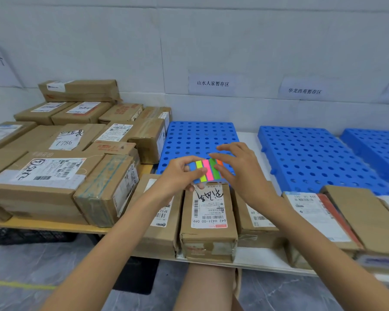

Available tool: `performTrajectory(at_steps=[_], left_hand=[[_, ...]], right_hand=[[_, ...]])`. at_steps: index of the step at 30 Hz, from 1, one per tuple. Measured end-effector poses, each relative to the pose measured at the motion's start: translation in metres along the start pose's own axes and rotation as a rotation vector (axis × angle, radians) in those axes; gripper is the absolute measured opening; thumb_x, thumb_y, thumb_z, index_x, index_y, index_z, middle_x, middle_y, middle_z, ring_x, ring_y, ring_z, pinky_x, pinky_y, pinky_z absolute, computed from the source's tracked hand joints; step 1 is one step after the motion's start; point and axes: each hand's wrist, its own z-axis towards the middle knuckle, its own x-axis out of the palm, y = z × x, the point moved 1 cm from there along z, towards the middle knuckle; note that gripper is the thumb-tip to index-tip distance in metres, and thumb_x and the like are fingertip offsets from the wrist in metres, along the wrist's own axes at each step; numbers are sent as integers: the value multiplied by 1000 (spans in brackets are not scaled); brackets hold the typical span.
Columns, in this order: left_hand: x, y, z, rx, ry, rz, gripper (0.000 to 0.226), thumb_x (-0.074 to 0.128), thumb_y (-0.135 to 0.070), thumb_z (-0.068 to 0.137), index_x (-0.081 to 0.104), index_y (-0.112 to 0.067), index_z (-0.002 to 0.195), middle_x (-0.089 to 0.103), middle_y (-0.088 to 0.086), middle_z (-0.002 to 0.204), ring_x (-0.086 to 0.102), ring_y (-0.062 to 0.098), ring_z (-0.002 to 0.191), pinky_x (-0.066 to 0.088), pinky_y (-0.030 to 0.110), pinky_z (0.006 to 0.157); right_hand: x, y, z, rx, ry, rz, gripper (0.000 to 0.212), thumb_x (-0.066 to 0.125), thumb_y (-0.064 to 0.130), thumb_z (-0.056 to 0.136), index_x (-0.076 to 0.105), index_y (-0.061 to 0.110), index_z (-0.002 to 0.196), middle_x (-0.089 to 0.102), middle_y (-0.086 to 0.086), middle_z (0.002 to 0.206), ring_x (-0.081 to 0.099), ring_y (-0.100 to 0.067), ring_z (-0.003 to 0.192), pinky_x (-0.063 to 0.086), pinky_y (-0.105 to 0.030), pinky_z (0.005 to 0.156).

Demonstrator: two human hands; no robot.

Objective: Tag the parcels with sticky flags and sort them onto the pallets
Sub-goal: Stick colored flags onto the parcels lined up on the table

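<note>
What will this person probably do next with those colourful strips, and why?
Probably peel one flag off. The left hand holds the flag pad, the right hand pinches at its green strip, and the parcel just below shows no flag yet.

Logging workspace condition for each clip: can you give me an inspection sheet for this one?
Surface: white tabletop; wooden table on the left.
Job's things: sticky flags; parcels in a front row and piled left; blue pallets behind.
Clutter: black crate under the wooden table.
Hands: left hand holds the flags; right hand pinches the green one with its fingers.
Cables: nothing seen.
Surroundings: white wall, paper signs, grey floor.
</note>
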Motion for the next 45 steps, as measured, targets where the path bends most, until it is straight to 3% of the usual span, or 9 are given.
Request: performTrajectory(at_steps=[6, 9, 12, 16, 21, 26, 34, 39, 45], left_hand=[[-4, 3, 4, -25, 12, -17, 20, 65, -18, 88, 62, -17, 108, 71, 4, 79, 64, 9, 53, 47, 19, 50], [-6, 5, 9, -33, 11, -23, 20, 66, -18, 87, 62, -17, 107, 72, 10, 84, 67, 13, 56, 50, 19, 50], [-9, 5, 15, -60, 35, -42, 12, 66, -15, 87, 62, -17, 98, 72, 16, 87, 70, 19, 61, 58, 25, 58], [-12, 1, 24, -129, 138, -100, 15, 63, -19, 90, 61, -11, 102, 73, 10, 83, 71, 17, 66, 55, 22, 57], [-9, 1, 34, -162, 262, -178, 38, 51, -40, 93, 65, -7, 108, 72, 14, 98, 71, 26, 88, 59, 30, 71], [-8, 9, 43, -196, 244, -164, 46, 45, -44, 95, 61, -5, 115, 71, 18, 102, 67, 36, 98, 59, 34, 78], [-10, 11, 46, -155, 151, -97, 35, 50, -34, 96, 63, -5, 109, 72, 16, 99, 70, 20, 75, 52, 21, 57], [-14, 15, 46, -145, 84, -71, 26, 53, -33, 95, 66, -10, 98, 74, 14, 90, 71, 26, 81, 58, 32, 68], [-19, 12, 42, -98, -102, -81, 19, 54, -25, 96, 65, -10, 94, 71, 0, 65, 67, 11, 53, 55, 26, 52]], right_hand=[[2, -1, 3, -109, -77, -11, 28, 54, 34, 85, 69, 15, 98, 62, -2, 102, 52, -18, 103, 43, -38, 85], [4, -1, 8, -50, -107, 114, 11, 70, 22, 80, 64, 15, 86, 51, 7, 89, 40, -5, 89, 40, -30, 77], [7, -3, 15, -37, -106, 140, 8, 70, 19, 79, 63, 15, 79, 46, 12, 84, 36, -3, 84, 35, -27, 74], [13, -5, 21, -111, -92, 84, 22, 55, 28, 84, 70, 12, 80, 58, 0, 79, 44, -11, 82, 40, -31, 71], [16, -5, 22, -125, -116, 126, 11, 63, 10, 83, 70, 6, 91, 61, -3, 75, 45, -11, 79, 37, -18, 71], [17, -9, 21, -27, -57, 198, 10, 68, 11, 81, 64, 11, 91, 60, 3, 79, 54, -16, 79, 49, -36, 72], [21, -8, 27, -80, -69, 161, 10, 68, 22, 79, 71, 13, 80, 60, -1, 77, 46, -11, 81, 37, -20, 71], [20, -8, 25, -57, -46, 173, 7, 70, 21, 78, 71, 13, 80, 60, 0, 79, 46, -12, 82, 37, -20, 72], [7, -2, 18, 71, 47, 327, 4, 71, 16, 82, 67, 18, 82, 62, 10, 84, 49, -4, 84, 40, -21, 79]])
